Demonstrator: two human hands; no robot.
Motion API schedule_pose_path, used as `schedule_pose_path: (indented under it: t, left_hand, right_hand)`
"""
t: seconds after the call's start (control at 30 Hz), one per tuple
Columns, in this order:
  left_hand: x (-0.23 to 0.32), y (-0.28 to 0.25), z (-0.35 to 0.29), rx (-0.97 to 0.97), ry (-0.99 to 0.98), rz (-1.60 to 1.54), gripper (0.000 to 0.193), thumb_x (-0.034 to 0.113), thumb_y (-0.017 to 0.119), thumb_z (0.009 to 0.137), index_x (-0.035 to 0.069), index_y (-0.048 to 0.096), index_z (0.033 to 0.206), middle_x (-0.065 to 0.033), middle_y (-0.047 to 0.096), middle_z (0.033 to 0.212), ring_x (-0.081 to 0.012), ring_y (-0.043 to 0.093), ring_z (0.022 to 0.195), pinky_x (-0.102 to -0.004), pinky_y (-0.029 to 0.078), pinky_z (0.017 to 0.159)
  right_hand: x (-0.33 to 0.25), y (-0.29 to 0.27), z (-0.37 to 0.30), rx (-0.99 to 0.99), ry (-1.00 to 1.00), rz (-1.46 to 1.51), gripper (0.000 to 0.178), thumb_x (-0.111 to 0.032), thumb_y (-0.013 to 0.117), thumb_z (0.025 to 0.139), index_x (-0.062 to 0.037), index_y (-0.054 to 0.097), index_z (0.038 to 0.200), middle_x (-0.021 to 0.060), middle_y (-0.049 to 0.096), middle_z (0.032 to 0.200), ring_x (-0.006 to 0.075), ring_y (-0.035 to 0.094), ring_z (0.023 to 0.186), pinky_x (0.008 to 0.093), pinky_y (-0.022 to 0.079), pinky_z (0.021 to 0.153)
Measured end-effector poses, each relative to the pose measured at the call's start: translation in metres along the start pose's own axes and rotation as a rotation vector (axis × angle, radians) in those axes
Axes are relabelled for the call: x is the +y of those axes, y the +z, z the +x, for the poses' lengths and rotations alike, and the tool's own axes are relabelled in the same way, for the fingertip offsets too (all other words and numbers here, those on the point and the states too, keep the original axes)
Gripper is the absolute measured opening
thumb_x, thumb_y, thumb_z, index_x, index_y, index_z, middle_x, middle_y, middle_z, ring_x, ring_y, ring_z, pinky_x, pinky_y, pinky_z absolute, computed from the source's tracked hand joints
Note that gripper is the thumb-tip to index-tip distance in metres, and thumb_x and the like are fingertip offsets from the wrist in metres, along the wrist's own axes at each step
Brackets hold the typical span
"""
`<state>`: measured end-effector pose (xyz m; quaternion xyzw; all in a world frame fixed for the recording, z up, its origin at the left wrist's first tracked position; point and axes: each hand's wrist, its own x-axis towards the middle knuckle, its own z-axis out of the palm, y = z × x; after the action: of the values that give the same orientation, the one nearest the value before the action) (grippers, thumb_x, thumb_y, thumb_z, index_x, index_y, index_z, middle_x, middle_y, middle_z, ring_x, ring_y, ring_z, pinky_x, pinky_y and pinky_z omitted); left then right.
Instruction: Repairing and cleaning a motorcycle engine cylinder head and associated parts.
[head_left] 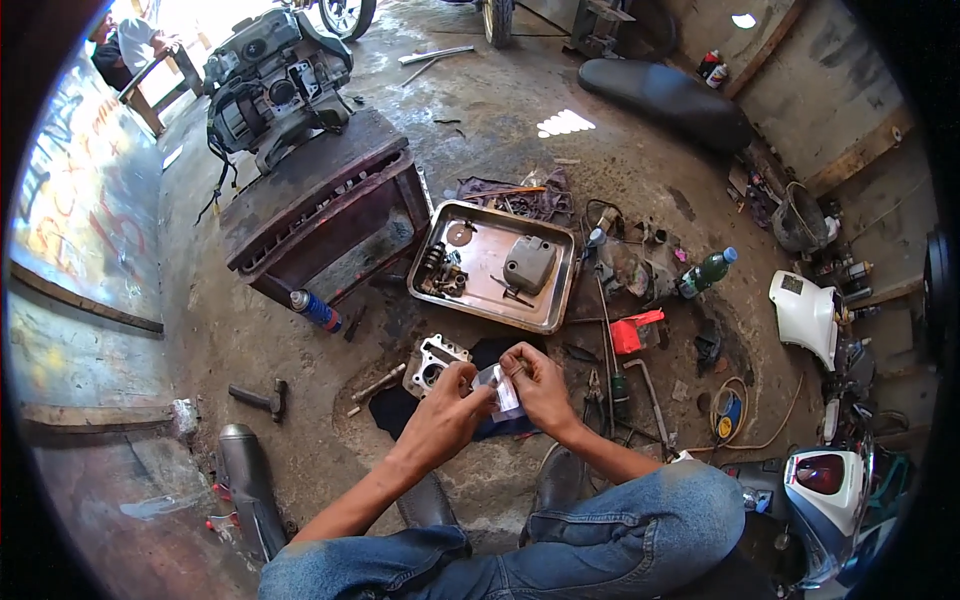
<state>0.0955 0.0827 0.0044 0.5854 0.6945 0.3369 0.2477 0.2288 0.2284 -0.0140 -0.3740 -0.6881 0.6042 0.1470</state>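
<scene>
A small clear plastic packet (507,398) is pinched between the fingers of my left hand (445,412) and my right hand (540,392), low over the floor between my shoes. Something pale shows inside it, too small to make out. Just beyond my left hand lies a silver engine cylinder block (438,354), partly covered by that hand. Under both hands a dark cloth (393,408) is spread on the ground. Farther out stands a metal tray (485,301) with a grey engine cover (530,262), a round plate and several small engine parts in it.
A motorcycle engine (275,85) sits on a wooden bench (330,225) at far left. Around me lie a hammer (262,400), a blue spray can (316,310), a red box (637,331), a green bottle (707,273), pliers (594,393) and a muffler (249,480). A white motorcycle panel (806,312) leans at right.
</scene>
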Motion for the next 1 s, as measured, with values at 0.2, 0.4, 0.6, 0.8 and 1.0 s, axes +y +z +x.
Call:
schedule_pose_path:
  t: [0.2,0.4,0.6,0.8,1.0]
  left_hand:
    - [0.003,0.001,0.004,-0.019,0.261,0.119,0.027,-0.003,0.073,0.08,0.013,0.072,0.103,-0.0162,0.05,0.124,-0.031,0.061,0.109,-0.0404,0.056,0.091]
    - [-0.005,0.007,-0.009,-0.04,0.048,-0.121,0.021,0.013,0.074,0.094,0.004,0.063,0.11,-0.016,0.049,0.124,-0.029,0.059,0.108,-0.0395,0.054,0.091]
    - [-0.018,0.048,-0.015,0.089,-0.468,-0.653,0.035,0.014,0.076,0.096,0.001,0.049,0.115,-0.0084,0.058,0.112,-0.0123,0.062,0.095,-0.0274,0.056,0.078]
    - [-0.038,0.073,-0.024,0.23,-0.542,-0.824,0.037,0.003,0.067,0.098,0.0,0.044,0.127,-0.0156,0.068,0.11,-0.014,0.069,0.095,-0.0266,0.057,0.072]
    - [-0.039,0.071,-0.029,0.293,-0.577,-0.92,0.033,0.004,0.059,0.103,-0.001,0.042,0.132,-0.0187,0.072,0.105,-0.0189,0.072,0.09,-0.0296,0.061,0.073]
  right_hand:
    - [0.031,0.0,0.006,0.009,0.015,-0.003,0.029,-0.028,0.062,0.106,-0.0003,0.062,0.098,0.0046,0.063,0.076,0.0067,0.053,0.074,0.0296,0.045,0.065]
    - [0.055,0.006,-0.002,-0.039,0.036,0.105,0.027,-0.028,0.058,0.109,-0.0028,0.06,0.099,-0.0035,0.054,0.08,0.0043,0.047,0.075,0.0255,0.041,0.064]
    - [0.061,0.015,-0.015,0.015,-0.024,0.085,0.029,-0.032,0.059,0.108,-0.0031,0.06,0.104,0.0006,0.059,0.079,0.005,0.05,0.072,0.0276,0.043,0.061]
    - [0.045,0.012,-0.021,-0.107,-0.093,0.019,0.042,-0.032,0.077,0.096,-0.0057,0.06,0.124,0.0099,0.073,0.104,0.0139,0.068,0.092,0.0337,0.055,0.08]
    - [0.052,0.01,-0.016,-0.187,0.035,0.088,0.042,-0.022,0.082,0.092,-0.0058,0.062,0.125,0.0066,0.073,0.104,0.01,0.066,0.093,0.0295,0.054,0.08]
